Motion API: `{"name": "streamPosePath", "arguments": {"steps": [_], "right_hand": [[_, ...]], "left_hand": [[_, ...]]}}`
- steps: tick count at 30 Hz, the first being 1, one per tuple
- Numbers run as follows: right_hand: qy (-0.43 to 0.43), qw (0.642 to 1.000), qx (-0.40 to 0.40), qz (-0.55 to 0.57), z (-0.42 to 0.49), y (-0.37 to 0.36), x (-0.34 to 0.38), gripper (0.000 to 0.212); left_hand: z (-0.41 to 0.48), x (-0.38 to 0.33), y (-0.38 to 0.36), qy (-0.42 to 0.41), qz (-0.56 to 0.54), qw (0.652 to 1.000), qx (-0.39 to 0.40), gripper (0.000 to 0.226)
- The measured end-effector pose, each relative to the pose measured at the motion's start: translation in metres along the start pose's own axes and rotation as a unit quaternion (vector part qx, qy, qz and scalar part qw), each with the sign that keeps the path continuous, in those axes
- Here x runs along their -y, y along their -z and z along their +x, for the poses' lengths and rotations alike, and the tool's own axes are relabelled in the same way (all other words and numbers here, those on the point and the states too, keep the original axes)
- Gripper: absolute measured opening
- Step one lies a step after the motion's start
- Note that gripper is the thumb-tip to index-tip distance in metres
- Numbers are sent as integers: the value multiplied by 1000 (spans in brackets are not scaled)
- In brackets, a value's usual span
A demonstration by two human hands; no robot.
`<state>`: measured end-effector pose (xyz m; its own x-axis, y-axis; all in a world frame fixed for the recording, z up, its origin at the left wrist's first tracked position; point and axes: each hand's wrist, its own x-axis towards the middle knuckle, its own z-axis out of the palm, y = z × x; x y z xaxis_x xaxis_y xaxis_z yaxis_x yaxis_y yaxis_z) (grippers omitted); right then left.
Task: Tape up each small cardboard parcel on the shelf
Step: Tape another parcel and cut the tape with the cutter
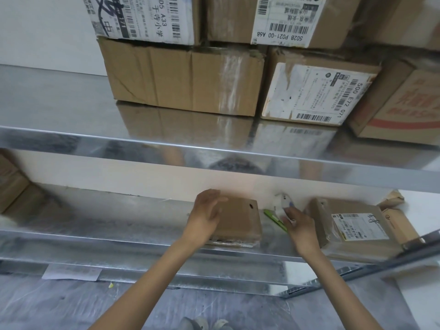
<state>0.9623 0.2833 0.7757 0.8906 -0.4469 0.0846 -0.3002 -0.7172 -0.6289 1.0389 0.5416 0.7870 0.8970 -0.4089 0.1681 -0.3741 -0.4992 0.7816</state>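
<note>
spanning a white wall [95,172], the steel shelf [114,215] bears a parcel [240,219] under the spread left hand [206,213]; right hand [301,228] unclear.

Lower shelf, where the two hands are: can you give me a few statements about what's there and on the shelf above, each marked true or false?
1. The left hand is at the plain flat brown cardboard parcel. True.
2. The second brown cardboard parcel, further right, bears a white printed label. True.
3. The slim green tool lies on the upper metal shelf. False: it lies on the lower metal shelf, between the two parcels.
4. The upper metal shelf holds nothing. False: large brown cardboard boxes are stacked on it.
</note>
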Motion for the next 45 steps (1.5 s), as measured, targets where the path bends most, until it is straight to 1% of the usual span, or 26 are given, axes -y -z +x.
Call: {"name": "streamPosePath", "arguments": {"steps": [2, 4, 6, 8, 10, 12, 15, 16, 17, 20, 22, 25, 28, 31, 33, 37, 39, 41, 45], "right_hand": [[27, 998, 22, 54, -5, 6, 24, 1], [55, 993, 44, 97, -9, 10, 45, 8], [77, 990, 57, 105, -11, 12, 61, 13], [89, 988, 60, 111, -14, 15, 73, 18], [94, 984, 63, 135, -17, 17, 82, 22], [94, 980, 69, 161, -22, 19, 89, 23], [95, 975, 75, 186, -28, 20, 95, 12], [93, 974, 78, 192, -29, 20, 97, 9], [89, 972, 80, 200, -30, 20, 99, 9], [74, 969, 92, 218, -32, 19, 102, 10], [63, 969, 101, 218, -32, 16, 102, 8], [50, 970, 104, 215, -28, 14, 104, 7], [50, 973, 100, 202, -22, 16, 108, 6], [52, 977, 98, 180, -17, 17, 112, 11], [56, 981, 92, 160, -14, 16, 112, 15], [62, 988, 70, 121, -12, 12, 110, 4], [70, 992, 62, 89, -12, 12, 111, 4], [78, 991, 71, 82, -13, 13, 113, 9], [46, 977, 140, 155, -10, 15, 122, 8]], "left_hand": [[9, -22, -2, -7, -16, 1000, 27, 33], [19, -45, -4, 9, -48, 997, 59, 46], [29, -64, -5, 41, -74, 992, 94, 63], [38, -74, -4, 65, -88, 985, 130, 74], [43, -75, -2, 66, -94, 984, 139, 74], [42, -74, 1, 53, -93, 985, 132, 72], [37, -73, 5, 19, -91, 988, 126, 73], [34, -73, 6, 9, -80, 990, 119, 70], [32, -73, 7, -1, -72, 992, 104, 64], [32, -70, 6, -26, -112, 993, 30, 29], [33, -71, 7, -17, -127, 992, 9, 15], [37, -75, 11, -21, -104, 994, 9, 16], [41, -80, 17, -40, -73, 996, 35, 16], [47, -82, 19, -43, -35, 997, 54, 13], [50, -86, 20, -35, -21, 998, 49, 6], [51, -92, 22, -11, 25, 999, 36, 5], [50, -93, 23, 4, 34, 999, 21, 6], [51, -92, 22, 30, 30, 999, 13, 6], [53, -91, 16, 64, 18, 998, 13, 7]]}}
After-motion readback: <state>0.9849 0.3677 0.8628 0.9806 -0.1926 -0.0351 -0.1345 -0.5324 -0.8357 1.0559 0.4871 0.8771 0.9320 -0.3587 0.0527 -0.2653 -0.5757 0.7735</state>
